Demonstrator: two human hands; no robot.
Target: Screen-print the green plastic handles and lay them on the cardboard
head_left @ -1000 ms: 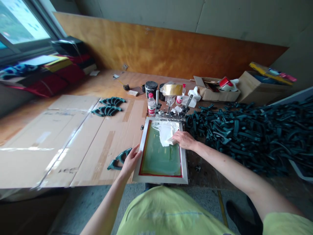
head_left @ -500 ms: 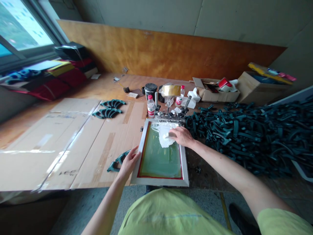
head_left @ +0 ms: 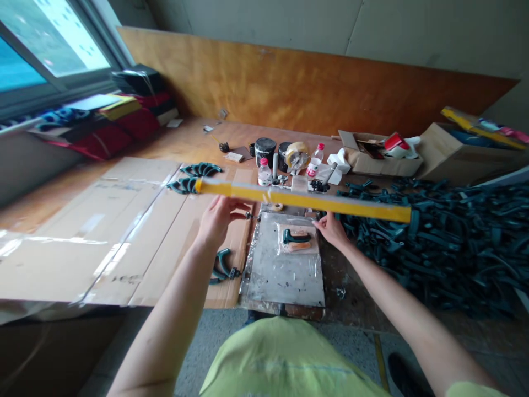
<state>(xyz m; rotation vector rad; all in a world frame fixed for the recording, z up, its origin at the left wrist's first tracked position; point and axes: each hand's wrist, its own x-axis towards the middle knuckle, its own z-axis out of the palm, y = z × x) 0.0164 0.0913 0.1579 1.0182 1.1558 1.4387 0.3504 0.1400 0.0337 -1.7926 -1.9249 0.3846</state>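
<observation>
On my feed a long yellow strip (head_left: 303, 199) spans the view, over the far edge of a plastic-covered plate (head_left: 285, 281). L hand (head_left: 219, 220) and R hand (head_left: 330, 230) are at it, fingers half-open, can't tell if gripping. Looks light, fairly stiff, prob whippy at the ends; best held w/ both hands wide apart.

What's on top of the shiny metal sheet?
The metal sheet has a dark green plastic handle and an orange piece on a pale square. Whatever is under them is covered.
</observation>
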